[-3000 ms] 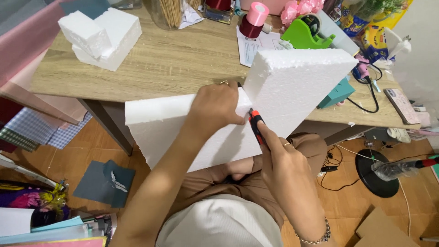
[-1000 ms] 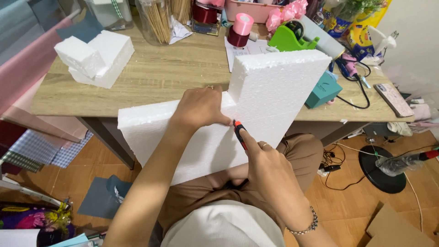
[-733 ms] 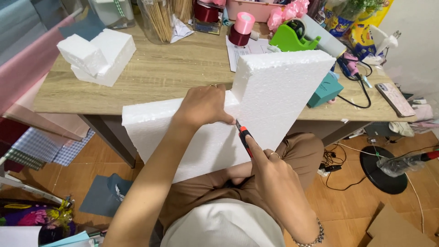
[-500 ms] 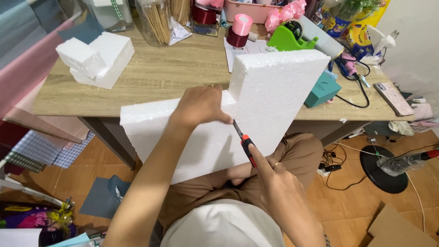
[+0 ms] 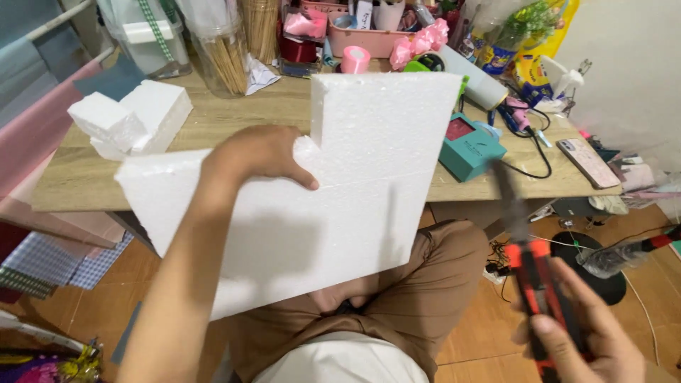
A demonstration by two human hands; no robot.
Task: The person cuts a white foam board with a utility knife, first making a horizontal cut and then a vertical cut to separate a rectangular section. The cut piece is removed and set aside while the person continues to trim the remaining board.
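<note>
Knife has left the foam; right hand, partly cut off, grips it, blade blurred, perhaps extended. Left hand clasps foam.

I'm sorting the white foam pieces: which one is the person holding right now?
The big L-shaped foam sheet, gripped at its notch by the left hand over the lap. The small foam blocks lie untouched on the wooden table.

white foam sheet — red-black knife
</note>
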